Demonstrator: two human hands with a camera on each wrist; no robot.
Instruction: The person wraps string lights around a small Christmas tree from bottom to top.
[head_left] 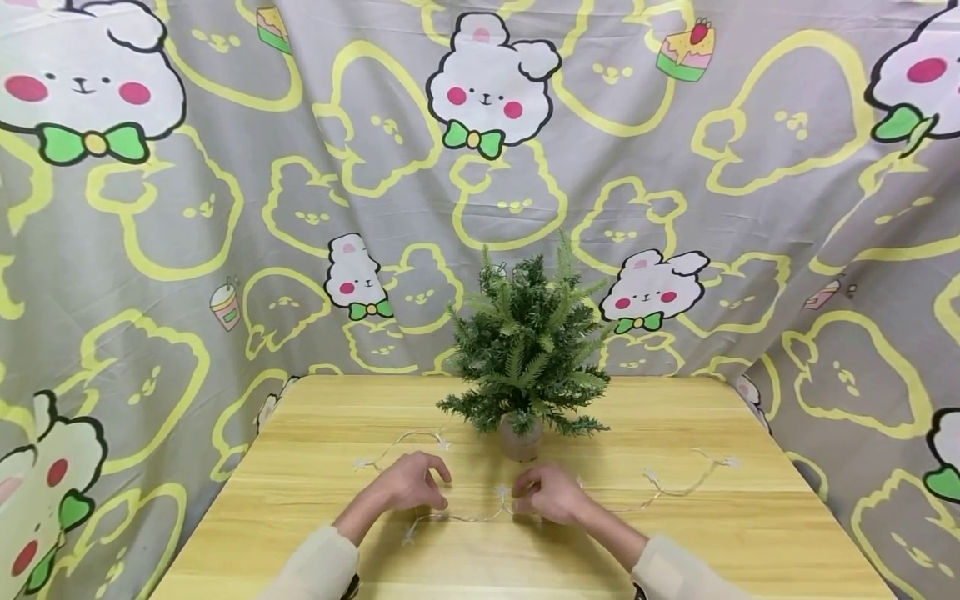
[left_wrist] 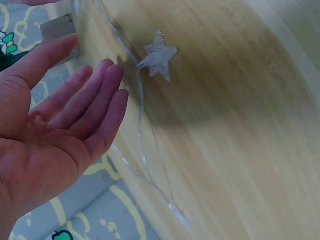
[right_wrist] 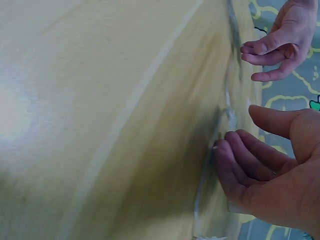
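A string of star lights on a thin clear wire [head_left: 465,520] stretches across the wooden table. In the left wrist view a clear star [left_wrist: 161,56] lies just beyond the fingertips. My left hand [head_left: 411,483] hovers over the left part of the string, fingers loosely bent, thumb apart, nothing in it. Next to the middle star [head_left: 502,493], my right hand [head_left: 551,493] has its fingertips right at the wire [right_wrist: 198,192], with the thumb standing away from them. Behind the hands stands a small artificial pine tree [head_left: 528,342] in a pale pot [head_left: 520,437].
The light wooden table [head_left: 315,417] ends at a grey curtain [head_left: 420,208] with cartoon bunnies, which surrounds it at the back and both sides. More clear stars [head_left: 651,478] of the string lie to the right, and another stretch curves at the left.
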